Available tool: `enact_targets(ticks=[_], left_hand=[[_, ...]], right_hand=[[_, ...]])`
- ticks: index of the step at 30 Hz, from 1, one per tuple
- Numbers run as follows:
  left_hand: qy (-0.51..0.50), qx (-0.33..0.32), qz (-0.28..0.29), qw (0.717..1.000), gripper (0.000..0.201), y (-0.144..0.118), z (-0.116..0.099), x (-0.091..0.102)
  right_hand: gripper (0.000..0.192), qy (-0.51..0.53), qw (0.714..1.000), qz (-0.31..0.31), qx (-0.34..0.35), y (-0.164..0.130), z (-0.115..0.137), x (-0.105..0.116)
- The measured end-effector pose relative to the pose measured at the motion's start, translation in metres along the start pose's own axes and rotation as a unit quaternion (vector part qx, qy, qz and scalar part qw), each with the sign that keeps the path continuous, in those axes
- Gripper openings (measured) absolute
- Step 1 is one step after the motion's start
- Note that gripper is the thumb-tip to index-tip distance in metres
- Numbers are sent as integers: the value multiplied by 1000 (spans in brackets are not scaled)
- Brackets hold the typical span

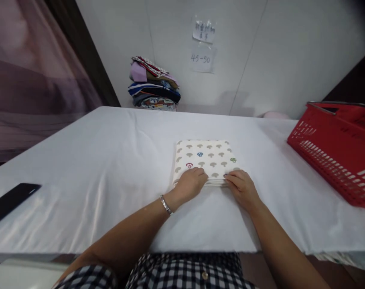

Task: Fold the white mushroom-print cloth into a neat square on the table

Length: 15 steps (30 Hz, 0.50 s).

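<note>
A wide table covered with a smooth white sheet (104,168) fills most of the view, running from the near edge to a pale wall at the far side. At the right edge sits a red plastic basket with slotted sides and a metal handle (335,148), well apart from the hands. Against the far wall, left of centre, stands a stack of folded cloths in purple, navy, red and printed patterns (154,86). Above and to the right of it two small paper notes (203,46) are stuck to the wall, the lower one reading 45-50. A flat black strip-shaped object (9,200) lies at the near left edge of the table.

Near the middle of the table lies a folded cream cloth printed with small mushrooms (205,156), squared into a neat flat rectangle of several layers. Both hands rest on its near edge. The left hand (190,184), with a silver bracelet (165,204) at the wrist, is curled over the near left corner, fingers together and bent down onto the fabric. The right hand (242,188) lies at the near right corner, fingers close together and stretched flat, their tips touching the layered edge. The rest of the cloth extends away from the fingertips toward the far side, uncovered.
</note>
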<state>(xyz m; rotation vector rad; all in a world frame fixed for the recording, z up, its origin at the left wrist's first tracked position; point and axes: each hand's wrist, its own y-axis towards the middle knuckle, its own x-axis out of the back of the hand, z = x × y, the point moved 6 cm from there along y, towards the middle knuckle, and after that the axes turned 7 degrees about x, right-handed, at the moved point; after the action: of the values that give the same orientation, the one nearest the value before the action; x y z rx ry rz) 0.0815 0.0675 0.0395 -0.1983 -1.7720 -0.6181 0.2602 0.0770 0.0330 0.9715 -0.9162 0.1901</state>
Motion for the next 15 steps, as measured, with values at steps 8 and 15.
enact_targets(ticks=[8,15], left_hand=[[-12,-14,-4,1000,23,-1,-1,2],[-9,-24,-14,1000,25,-2,-2,2]], right_hand=[[20,11,1000,4,0,0,1,0],[18,27,999,-7,18,1,3,0]])
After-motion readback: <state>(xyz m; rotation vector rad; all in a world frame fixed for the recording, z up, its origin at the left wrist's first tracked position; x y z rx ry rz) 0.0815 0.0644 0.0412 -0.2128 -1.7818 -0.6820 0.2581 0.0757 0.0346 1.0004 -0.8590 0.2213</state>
